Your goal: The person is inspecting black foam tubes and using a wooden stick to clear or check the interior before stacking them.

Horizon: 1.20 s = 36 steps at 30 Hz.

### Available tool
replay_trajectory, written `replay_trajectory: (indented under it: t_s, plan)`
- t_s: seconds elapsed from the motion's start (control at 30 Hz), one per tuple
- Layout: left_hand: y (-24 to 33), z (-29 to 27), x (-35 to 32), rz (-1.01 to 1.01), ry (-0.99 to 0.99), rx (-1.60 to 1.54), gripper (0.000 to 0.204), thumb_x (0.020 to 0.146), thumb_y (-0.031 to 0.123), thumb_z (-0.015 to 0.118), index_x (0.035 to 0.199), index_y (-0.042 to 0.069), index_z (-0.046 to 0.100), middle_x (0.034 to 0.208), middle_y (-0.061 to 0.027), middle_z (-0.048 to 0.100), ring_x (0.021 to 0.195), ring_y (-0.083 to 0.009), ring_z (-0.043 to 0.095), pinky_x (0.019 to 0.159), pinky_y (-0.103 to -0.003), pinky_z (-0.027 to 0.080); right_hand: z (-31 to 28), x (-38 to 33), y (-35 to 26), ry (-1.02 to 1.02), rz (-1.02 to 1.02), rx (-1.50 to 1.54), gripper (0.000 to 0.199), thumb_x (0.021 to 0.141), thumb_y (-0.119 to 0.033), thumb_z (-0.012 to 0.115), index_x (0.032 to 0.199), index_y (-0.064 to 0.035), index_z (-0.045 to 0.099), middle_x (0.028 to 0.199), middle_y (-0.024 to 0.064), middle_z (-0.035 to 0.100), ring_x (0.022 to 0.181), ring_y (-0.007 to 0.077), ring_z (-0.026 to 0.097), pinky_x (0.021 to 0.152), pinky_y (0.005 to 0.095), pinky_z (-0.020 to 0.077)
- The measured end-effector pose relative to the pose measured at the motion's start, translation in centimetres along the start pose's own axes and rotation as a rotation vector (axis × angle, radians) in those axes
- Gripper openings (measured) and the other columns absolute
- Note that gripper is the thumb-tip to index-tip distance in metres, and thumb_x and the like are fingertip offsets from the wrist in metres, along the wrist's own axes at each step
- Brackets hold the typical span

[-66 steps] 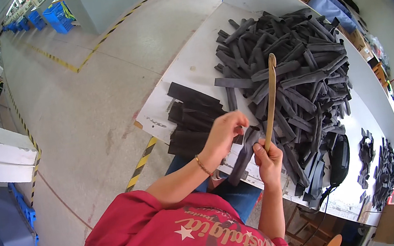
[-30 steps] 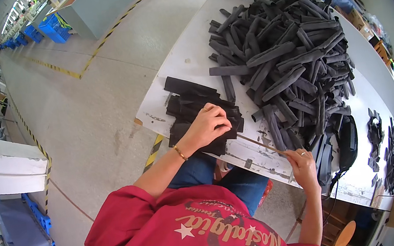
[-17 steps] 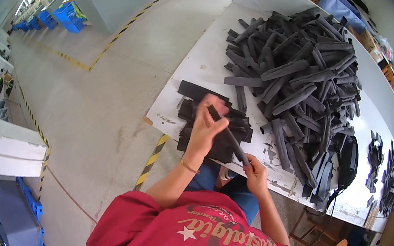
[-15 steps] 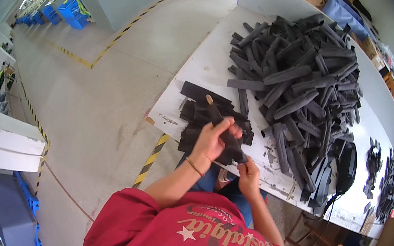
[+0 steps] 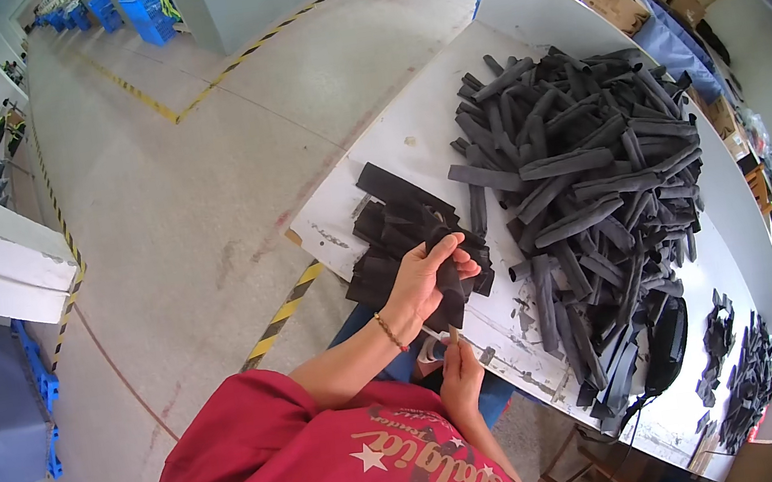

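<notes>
My left hand [image 5: 422, 283] is closed around a black fabric tube [image 5: 452, 303] near the front edge of the white table. Just below, my right hand [image 5: 462, 378] pinches a thin wooden stick [image 5: 454, 336] whose pale end shows at the tube's lower opening. How far the stick runs inside is hidden. Beneath and behind my left hand lies a small stack of flat black fabric pieces [image 5: 398, 185]. To the right, a large heap of dark grey rolled fabric tubes [image 5: 568, 163] covers much of the table.
A black device with a cord [image 5: 670, 349] rests at the heap's near end, beside flat dark strips [image 5: 612, 377]. More dark scraps [image 5: 755, 376] lie farther right. A white board [image 5: 561, 9] borders the table's far side. A wooden stool [image 5: 595, 463] stands below the front edge.
The wooden tip that stuck out of the tube's upper end is gone from there; pale wood now shows at the lower end. My right hand has moved down and left.
</notes>
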<state>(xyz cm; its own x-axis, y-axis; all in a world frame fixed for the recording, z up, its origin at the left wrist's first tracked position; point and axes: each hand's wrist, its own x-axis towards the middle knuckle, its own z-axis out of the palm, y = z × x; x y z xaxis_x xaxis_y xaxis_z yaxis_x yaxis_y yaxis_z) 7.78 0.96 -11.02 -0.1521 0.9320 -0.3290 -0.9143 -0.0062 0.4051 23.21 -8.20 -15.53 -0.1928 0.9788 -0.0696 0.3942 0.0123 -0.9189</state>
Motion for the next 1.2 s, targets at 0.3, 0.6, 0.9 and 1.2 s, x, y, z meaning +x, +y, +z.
replay_trajectory:
  t_s: [0.3,0.6,0.9,1.2]
  plan:
    - [5.8,-2.5,4.7,0.292,-0.09,0.033,0.029,0.094,0.026,0.057,0.097,-0.002,0.062,0.066,-0.0076,0.06,0.06,-0.0205,0.062,0.067,-0.039,0.056,-4.2,-6.2,5.2,-0.2,0.091,-0.021,0.019,0.097,-0.015,0.048,0.098,-0.0018,0.061,0.062,0.0003,0.049,0.055,0.0072,0.045,0.051,0.0242,0.0371]
    - [-2.0,-4.6,-0.7,0.309,0.034,0.245,0.036,0.099,0.035,0.045,0.113,0.004,0.053,0.101,-0.0101,0.062,0.094,-0.0187,0.062,0.078,-0.03,0.051,-5.5,-2.6,0.2,-0.183,0.226,0.167,0.019,0.099,-0.019,0.048,0.098,-0.0025,0.058,0.063,-0.0057,0.043,0.052,0.0018,0.036,0.046,0.0186,0.0275]
    - [-1.7,-1.0,-1.9,0.052,-0.041,0.252,0.04,0.098,0.043,0.044,0.08,0.008,0.047,0.053,-0.0032,0.046,0.038,-0.0117,0.043,0.036,-0.026,0.036,-4.3,-4.9,1.5,-0.225,0.215,-0.003,0.015,0.096,-0.015,0.051,0.099,-0.0049,0.061,0.062,0.0075,0.053,0.056,0.0118,0.05,0.054,0.028,0.0427]
    - [-0.6,-0.7,0.9,-0.036,0.105,0.071,0.042,0.099,0.045,0.039,0.073,0.013,0.043,0.047,0.0012,0.035,0.033,-0.0098,0.029,0.032,-0.024,0.024,-7.3,-6.8,0.4,-0.281,0.078,-0.114,0.016,0.096,-0.014,0.049,0.1,-0.0035,0.061,0.06,0.0051,0.051,0.055,0.0098,0.048,0.053,0.0271,0.0417]
